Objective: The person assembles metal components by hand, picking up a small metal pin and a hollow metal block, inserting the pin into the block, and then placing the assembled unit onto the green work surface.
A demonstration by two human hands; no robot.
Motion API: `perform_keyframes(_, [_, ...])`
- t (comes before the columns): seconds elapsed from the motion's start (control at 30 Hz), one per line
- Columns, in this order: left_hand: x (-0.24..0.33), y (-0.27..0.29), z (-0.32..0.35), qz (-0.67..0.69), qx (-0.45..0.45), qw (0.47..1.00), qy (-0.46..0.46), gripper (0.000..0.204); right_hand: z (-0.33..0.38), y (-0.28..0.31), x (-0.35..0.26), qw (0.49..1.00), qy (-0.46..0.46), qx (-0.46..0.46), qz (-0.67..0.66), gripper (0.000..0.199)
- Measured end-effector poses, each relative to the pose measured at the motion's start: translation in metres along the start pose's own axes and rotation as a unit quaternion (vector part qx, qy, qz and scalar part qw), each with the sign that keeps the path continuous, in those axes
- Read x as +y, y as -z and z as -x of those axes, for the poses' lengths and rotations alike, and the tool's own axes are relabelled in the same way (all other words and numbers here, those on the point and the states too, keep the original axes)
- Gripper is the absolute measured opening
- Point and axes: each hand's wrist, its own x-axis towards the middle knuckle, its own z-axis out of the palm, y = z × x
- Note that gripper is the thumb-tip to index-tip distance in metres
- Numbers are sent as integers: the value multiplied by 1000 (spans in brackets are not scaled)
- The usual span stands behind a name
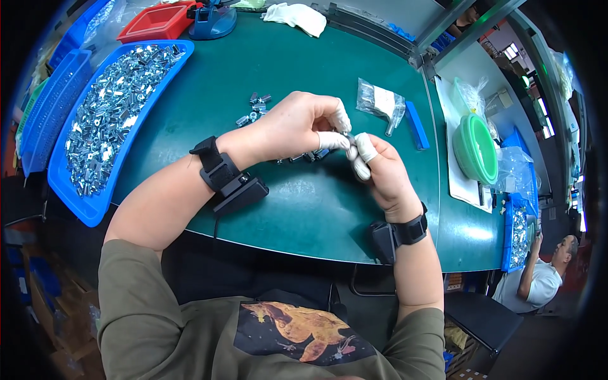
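My left hand (288,123) and my right hand (389,174) meet above the middle of the green table, with white finger cots on the fingertips. Pinched between both sets of fingertips is a small metal part (350,140). The fingers cover most of it, so its exact shape cannot be made out. A few shiny metal fittings (254,109) lie loose beyond my left wrist. More metal fittings (309,156) rest on the table under my left hand, partly hidden by it.
On the left, a blue tray (96,209) holds a heap of metal fittings, with a red bin (155,24) behind it. Beyond my right hand lie a clear plastic bag (375,100) and a blue bar (417,125). Green bowls (476,151) stand right; a person (535,278) sits farther off.
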Motion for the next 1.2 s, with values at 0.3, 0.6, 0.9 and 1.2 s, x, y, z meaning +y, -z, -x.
perform_keyframes(0.3, [21, -5, 3, -94, 20, 994, -43, 14, 1, -3, 0, 994, -9, -36, -103, 25])
perform_keyframes(0.6, [-29, 61, -10, -52, 307, 950, 8, 17, -4, 2, 0, 993, 6, 114, -17, 25])
perform_keyframes(0.9, [-42, 186, 41, -334, 647, 677, 107, 30, -8, 0, -1, 993, 6, 116, 7, 26])
perform_keyframes(1.2, [-32, 170, 27, -377, 517, 748, 176, 30, -4, 3, -1, 992, 0, 129, 8, 26])
